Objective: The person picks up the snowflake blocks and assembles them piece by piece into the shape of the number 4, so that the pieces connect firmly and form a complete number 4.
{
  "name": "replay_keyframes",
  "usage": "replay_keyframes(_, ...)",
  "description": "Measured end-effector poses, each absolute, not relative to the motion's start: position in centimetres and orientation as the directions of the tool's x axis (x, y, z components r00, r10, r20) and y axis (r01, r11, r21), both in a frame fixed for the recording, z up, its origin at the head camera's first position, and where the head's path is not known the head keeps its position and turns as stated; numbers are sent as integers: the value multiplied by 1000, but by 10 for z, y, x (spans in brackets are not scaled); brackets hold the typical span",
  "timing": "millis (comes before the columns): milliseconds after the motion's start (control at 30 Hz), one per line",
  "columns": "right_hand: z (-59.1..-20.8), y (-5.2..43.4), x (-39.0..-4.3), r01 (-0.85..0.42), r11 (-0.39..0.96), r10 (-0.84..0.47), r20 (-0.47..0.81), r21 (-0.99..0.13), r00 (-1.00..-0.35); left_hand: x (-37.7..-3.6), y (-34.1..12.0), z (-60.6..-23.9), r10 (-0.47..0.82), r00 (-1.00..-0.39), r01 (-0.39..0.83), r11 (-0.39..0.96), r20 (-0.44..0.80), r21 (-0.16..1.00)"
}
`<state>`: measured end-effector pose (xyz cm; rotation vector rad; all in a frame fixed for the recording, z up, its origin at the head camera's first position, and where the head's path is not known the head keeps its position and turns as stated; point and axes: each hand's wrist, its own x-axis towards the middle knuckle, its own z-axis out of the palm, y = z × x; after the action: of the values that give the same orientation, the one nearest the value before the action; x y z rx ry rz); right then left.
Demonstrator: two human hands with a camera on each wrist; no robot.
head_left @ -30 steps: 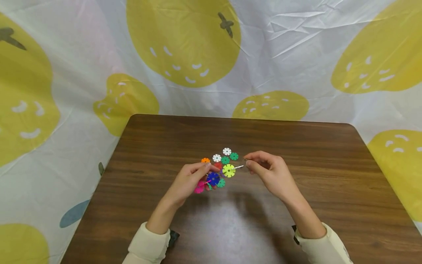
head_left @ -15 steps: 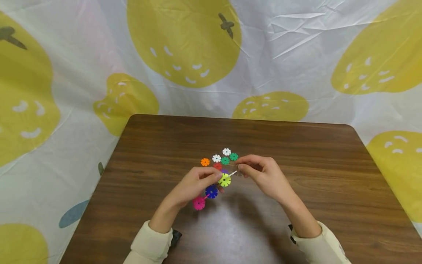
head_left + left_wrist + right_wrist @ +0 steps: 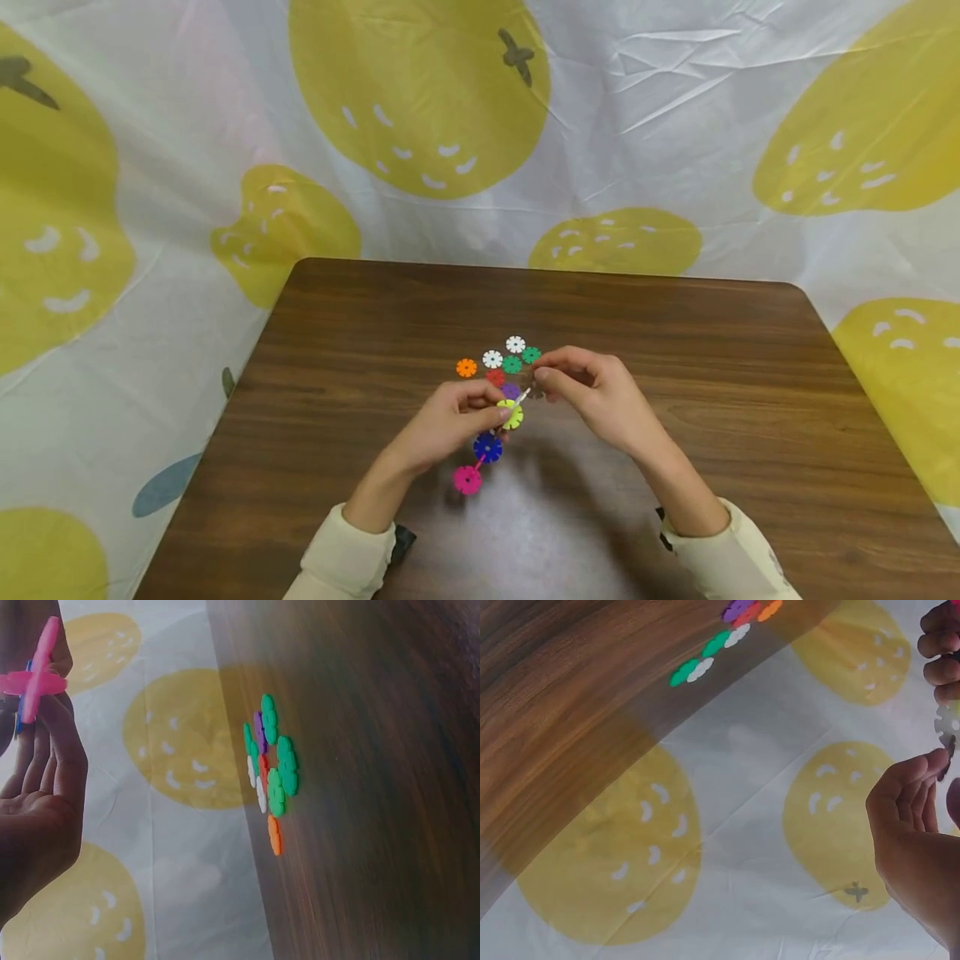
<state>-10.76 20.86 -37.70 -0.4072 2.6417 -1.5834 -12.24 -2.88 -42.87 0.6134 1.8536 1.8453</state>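
Note:
My left hand (image 3: 453, 418) pinches a chain of notched plastic snowflake discs at its yellow disc (image 3: 512, 415), above the table. From there the chain hangs toward me through a blue disc (image 3: 487, 448) to a pink disc (image 3: 468, 480); another pink piece (image 3: 39, 671) stands edge-on in the left wrist view. A white disc (image 3: 520, 398) sticks out edge-on from the yellow one. My right hand (image 3: 600, 396) pinches a dark brown disc (image 3: 946, 761) at the white disc's free end. Fingers partly hide the joints.
Loose discs lie on the brown wooden table (image 3: 712, 358) beyond my hands: orange (image 3: 467, 367), red (image 3: 496, 377), purple (image 3: 511, 391), white (image 3: 515, 344) and several green ones (image 3: 512, 364). A lemon-patterned cloth (image 3: 450, 225) hangs behind the table's far edge.
My right hand has moved left, bringing the brown disc up to the white one. My left hand has shifted slightly right, and the chain's blue and pink end has swung down toward me.

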Motion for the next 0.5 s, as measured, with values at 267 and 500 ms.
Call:
replay_keyframes(267,-373,234,-124,-188,553,-86,169,-812,-982,-128,-39,-430,550,-835,-7,13,-13,1000)
replay_keyframes(500,-396,256,-146,-155,643,-16,189,-750,-982,-127,-46,-428,485,-875,7,2,6,1000)
